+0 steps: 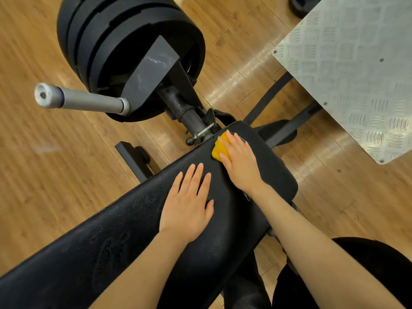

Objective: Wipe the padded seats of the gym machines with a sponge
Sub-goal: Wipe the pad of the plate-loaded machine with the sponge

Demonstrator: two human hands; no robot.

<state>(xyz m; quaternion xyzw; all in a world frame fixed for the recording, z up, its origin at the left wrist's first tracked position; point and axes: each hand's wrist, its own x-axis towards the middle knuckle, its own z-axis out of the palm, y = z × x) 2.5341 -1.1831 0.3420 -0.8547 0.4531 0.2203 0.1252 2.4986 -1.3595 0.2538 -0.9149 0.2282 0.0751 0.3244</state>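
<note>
Right hand point(242, 162) pressed flat-fingered on yellow sponge point(219, 148), near padded seat point(133, 230) far end at one o'clock. Left hand point(189, 201) spread flat, gripping nothing, mid-pad. Pad's long axis from seven to one o'clock; unwiped length likely toward seven.

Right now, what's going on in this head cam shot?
A person is wiping a gym machine's black padded seat. The right hand presses a yellow sponge against the pad near its far end, fingers laid over it. The left hand rests flat on the pad beside it. Stacked black weight plates and a steel footplate sit beyond, over the wooden floor.
</note>
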